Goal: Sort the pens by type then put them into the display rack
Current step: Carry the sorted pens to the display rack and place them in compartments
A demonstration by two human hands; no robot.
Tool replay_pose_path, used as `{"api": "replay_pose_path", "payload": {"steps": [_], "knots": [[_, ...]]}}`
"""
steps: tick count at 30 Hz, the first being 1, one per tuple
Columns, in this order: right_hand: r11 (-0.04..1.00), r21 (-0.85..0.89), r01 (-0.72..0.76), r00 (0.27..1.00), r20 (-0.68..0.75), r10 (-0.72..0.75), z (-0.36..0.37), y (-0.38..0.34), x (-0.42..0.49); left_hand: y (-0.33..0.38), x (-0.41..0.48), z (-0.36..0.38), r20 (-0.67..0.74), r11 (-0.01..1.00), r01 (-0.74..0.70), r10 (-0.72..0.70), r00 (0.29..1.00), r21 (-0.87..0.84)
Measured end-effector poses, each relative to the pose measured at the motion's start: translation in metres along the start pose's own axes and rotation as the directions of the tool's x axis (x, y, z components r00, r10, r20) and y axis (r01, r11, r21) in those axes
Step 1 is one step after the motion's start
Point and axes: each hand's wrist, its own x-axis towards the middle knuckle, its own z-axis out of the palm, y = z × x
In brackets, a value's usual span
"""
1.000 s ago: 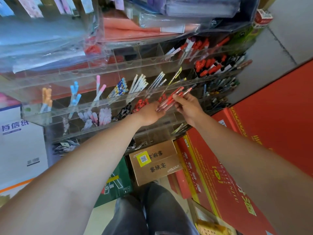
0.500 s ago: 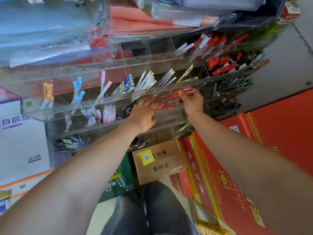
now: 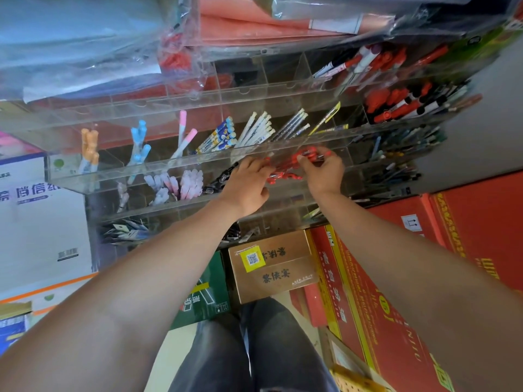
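A clear acrylic display rack (image 3: 113,174) with several tiers of compartments fills the upper middle of the head view. My right hand (image 3: 325,172) grips a bundle of red pens (image 3: 307,157) inside a middle-tier compartment. My left hand (image 3: 249,185) reaches into the same compartment, its fingers curled on the bundle's lower end, just above more red pens (image 3: 283,175) lying there. Neighbouring slots hold white pens (image 3: 256,130), pink pens (image 3: 184,137), blue pens (image 3: 140,145) and red-capped markers (image 3: 396,106).
Plastic-wrapped stationery packs (image 3: 85,38) overhang the rack's top. Below the rack stand a brown carton (image 3: 271,264), a green box (image 3: 206,295) and red cartons (image 3: 467,236) to the right. A white box (image 3: 31,222) stands at left. My knees (image 3: 254,349) are at the bottom.
Both hands have pushed the red pen bundle forward from in front of the rack into the middle-tier compartment. The camera has moved closer to the rack.
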Motion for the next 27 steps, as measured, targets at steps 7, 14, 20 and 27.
{"api": "replay_pose_path", "payload": {"steps": [7, 14, 20, 27], "knots": [[0.996, -0.041, -0.073, 0.986, 0.146, 0.078, 0.013, -0.003, -0.005, 0.0, 0.002, 0.004, 0.0, 1.0, 0.009, -0.009, 1.0, 0.003], [0.991, 0.117, -0.062, 0.984, 0.173, 0.041, -0.003, 0.008, -0.002, 0.003, 0.003, 0.008, -0.049, 1.0, 0.021, -0.021, 0.999, 0.001], [0.999, 0.018, 0.038, 0.976, 0.215, -0.041, -0.004, 0.014, -0.001, 0.01, 0.003, 0.017, -0.126, 0.999, 0.045, -0.044, 0.991, 0.008], [0.991, 0.078, 0.108, 0.973, 0.194, -0.122, -0.01, 0.02, -0.004, 0.009, 0.003, 0.02, -0.188, 0.998, 0.059, -0.058, 0.98, -0.001]]}}
